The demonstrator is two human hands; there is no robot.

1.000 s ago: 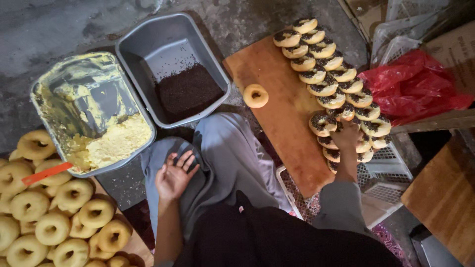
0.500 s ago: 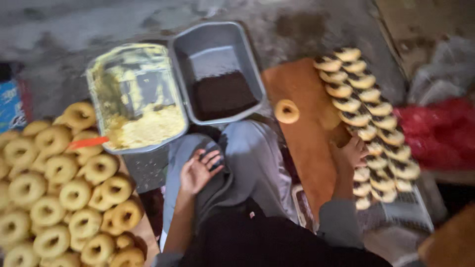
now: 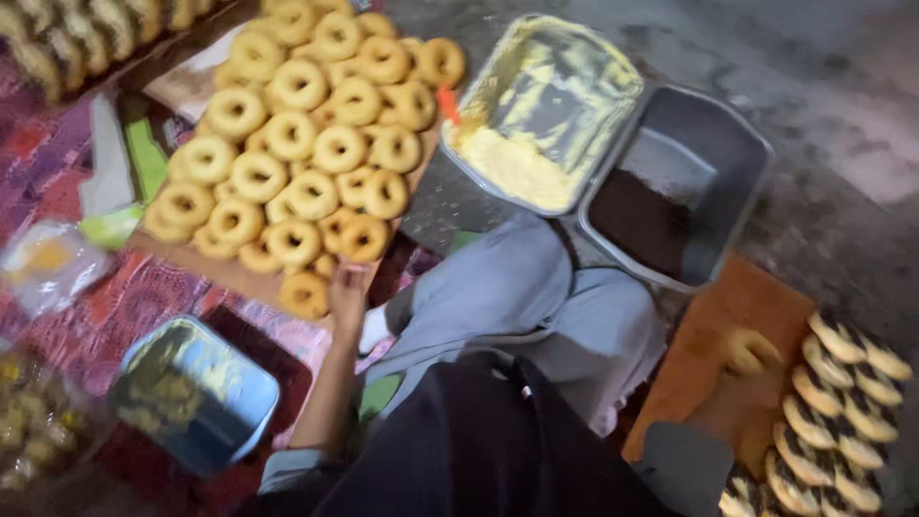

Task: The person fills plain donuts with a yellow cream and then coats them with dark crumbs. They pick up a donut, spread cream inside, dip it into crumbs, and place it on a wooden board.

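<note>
Frame blurred throughout, camera swinging. Nearest, the person's dark top fills the bottom middle and hides the lap; grey trousers [image 3: 536,306] show above it. Right hand not in view, lost past the dark garment at lower right. Left forearm runs up from the bottom edge to the left hand [image 3: 347,292], which sits at the near edge of the wooden board [image 3: 225,270] that carries the plain ring doughnuts [image 3: 297,163]. Fingers lie against the nearest ring doughnut [image 3: 304,293] at the board's near corner, touching or just beside it; blur hides whether they have closed on it, so grip cannot be told. Blue-rimmed container [image 3: 196,393] lies near the bottom left, contents smeared and unclear. Clear bag [image 3: 48,263] at the left edge, hard to make out. To the right, an orange-brown board [image 3: 728,335] holds one lone ring [image 3: 751,349] and, at its far right side, rows of dark-topped doughnuts [image 3: 842,412], cut off by the frame's corner. Farther, a tray of yellow filling [image 3: 536,115] with an orange-handled tool [image 3: 448,103] at its left rim; beside it a grey tub [image 3: 689,182] with dark crumbs in the bottom. Against half a second ago: the left hand has left the knee and reached to the plain doughnuts; the view has swung left, and the right hand, then at the dark-topped rows, has dropped out of sight.
</note>
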